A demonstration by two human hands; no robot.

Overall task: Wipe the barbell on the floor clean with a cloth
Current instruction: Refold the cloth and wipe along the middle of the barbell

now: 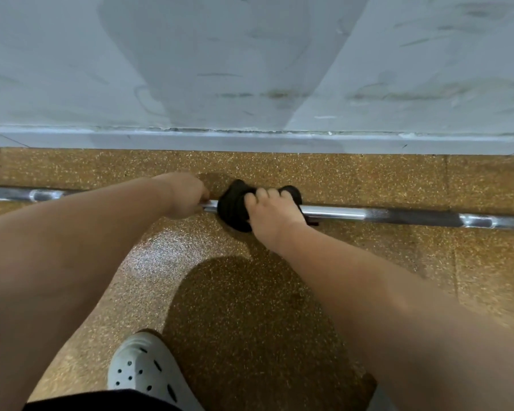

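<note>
Nearest: a white perforated clog (pixel 149 372) planted on the speckled brown floor (pixel 398 262). Both bare forearms extend forward and converge on the barbell (pixel 353 213), which lies on the floor parallel to the wall and close to its base. Left hand (pixel 184 194): knuckles up, fingers curled over the bar, grasping it just beside the cloth (pixel 232 209). Right hand (pixel 269 213): clamped from above on the dark cloth, which is bunched around the shaft, fingers wrapping over its far side. Beyond: a scuffed grey wall (pixel 250 69).

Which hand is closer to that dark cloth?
Right. The right hand grips the cloth wrapped on the barbell; the left hand holds the bare bar beside it, not touching it.
</note>
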